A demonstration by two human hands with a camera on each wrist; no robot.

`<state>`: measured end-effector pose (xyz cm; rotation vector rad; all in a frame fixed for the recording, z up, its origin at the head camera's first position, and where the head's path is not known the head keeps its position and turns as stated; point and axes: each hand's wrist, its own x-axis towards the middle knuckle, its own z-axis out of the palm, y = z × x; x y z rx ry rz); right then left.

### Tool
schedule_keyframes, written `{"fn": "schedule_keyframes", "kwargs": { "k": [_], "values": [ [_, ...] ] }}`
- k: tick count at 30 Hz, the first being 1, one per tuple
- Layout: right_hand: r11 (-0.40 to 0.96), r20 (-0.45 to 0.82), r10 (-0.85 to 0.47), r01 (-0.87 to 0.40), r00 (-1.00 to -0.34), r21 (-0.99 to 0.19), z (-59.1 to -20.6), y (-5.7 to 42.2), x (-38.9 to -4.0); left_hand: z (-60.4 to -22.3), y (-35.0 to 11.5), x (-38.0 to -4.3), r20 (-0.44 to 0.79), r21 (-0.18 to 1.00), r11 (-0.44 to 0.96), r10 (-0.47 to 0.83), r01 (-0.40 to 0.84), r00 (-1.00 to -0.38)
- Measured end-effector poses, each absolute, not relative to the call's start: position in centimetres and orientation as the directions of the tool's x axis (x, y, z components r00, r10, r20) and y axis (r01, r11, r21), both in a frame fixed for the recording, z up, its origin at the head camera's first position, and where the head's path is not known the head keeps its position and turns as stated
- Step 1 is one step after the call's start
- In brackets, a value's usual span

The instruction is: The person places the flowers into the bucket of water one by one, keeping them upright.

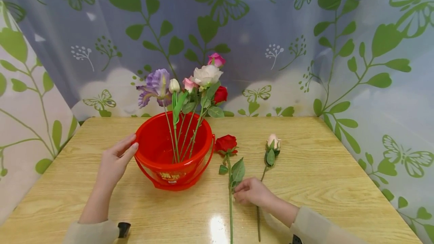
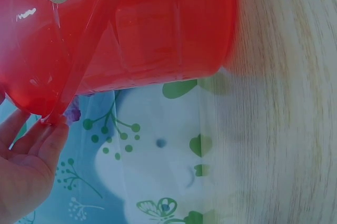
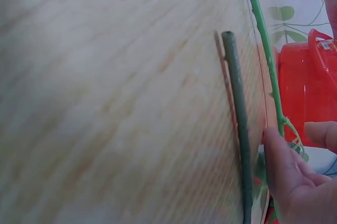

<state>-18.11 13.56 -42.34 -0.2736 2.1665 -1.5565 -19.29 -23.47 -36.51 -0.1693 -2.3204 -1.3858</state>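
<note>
A red plastic bucket (image 1: 173,172) stands left of centre on the table, its handle hanging down. Several artificial flowers lean inside it, among them a purple iris (image 1: 158,84), a white tulip (image 1: 174,85) and a white flower (image 1: 207,75). My left hand (image 1: 114,163) grips the bucket's left rim, as the left wrist view also shows. A red rose (image 1: 226,144) with a long green stem lies to the bucket's right. Beside that stem is my right hand (image 1: 254,192), thumb and fingers apart in the right wrist view. A pale pink rose (image 1: 272,143) lies further right, its stem passing under the right hand.
The wood-grain table (image 1: 322,183) reaches a patterned curtain (image 1: 264,22) at its back, with more curtain along both sides. Bright light reflects off the table's front middle.
</note>
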Motion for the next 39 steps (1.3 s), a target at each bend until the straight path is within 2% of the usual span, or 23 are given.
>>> {"fn": "schedule_keyframes", "kwargs": {
  "k": [9, 19, 39],
  "values": [
    [0.354, -0.334, -0.417, 0.188, -0.845, -0.916, -42.8, 13.3, -18.2, -36.5, -23.4, -19.2, 0.431, 0.813, 0.48, -0.114, 0.33, -0.895],
    [0.251, -0.384, -0.349, 0.309, -0.855, -0.917, -43.4, 12.4, -18.6, -36.8, -23.5, -19.4, 0.445, 0.806, 0.484, -0.112, 0.342, -0.889],
    [0.344, -0.345, -0.283, 0.241, -0.895, -0.908, -43.5, 11.8, -18.7, -36.8, -23.6, -19.4, 0.43, 0.811, 0.487, -0.117, 0.325, -0.895]
  ]
}}
